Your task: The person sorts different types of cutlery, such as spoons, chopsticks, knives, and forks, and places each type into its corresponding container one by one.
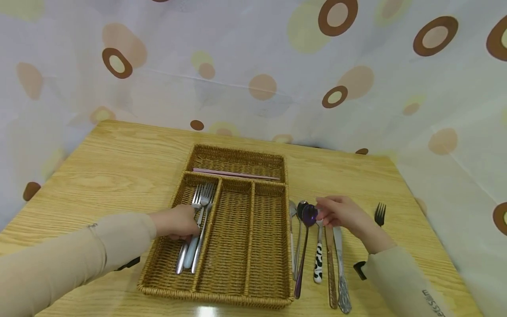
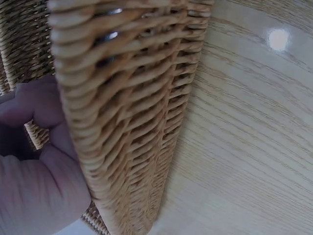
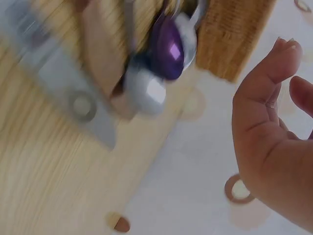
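My left hand point(image 1: 180, 222) is inside the left compartment of a woven cutlery tray point(image 1: 263, 300), its curled fingers and thumb at the forks. It grips a fork with a light blue handle point(image 1: 192, 252); the exact contact is hidden. Other forks point(image 1: 196, 198) lie beside it, tines toward the back. In the left wrist view, the tray's side wall point(image 2: 127, 117) covers the fingertips. My right hand point(image 1: 342, 215) hovers over cutlery right of the tray, fingers loosely bent, holding nothing. Closest to it is a purple spoon point(image 1: 309, 215).
Right of the tray lie more spoons point(image 1: 293, 209), a piece with a cow-patterned handle point(image 1: 318, 264), a brown-handled piece point(image 1: 332, 273) and a silver knife point(image 1: 341, 273). A black fork point(image 1: 380, 214) lies farther right. Pink chopsticks point(image 1: 235, 173) rest in the tray's back compartment. A patterned cloth point(image 1: 245, 53) hangs behind the table.
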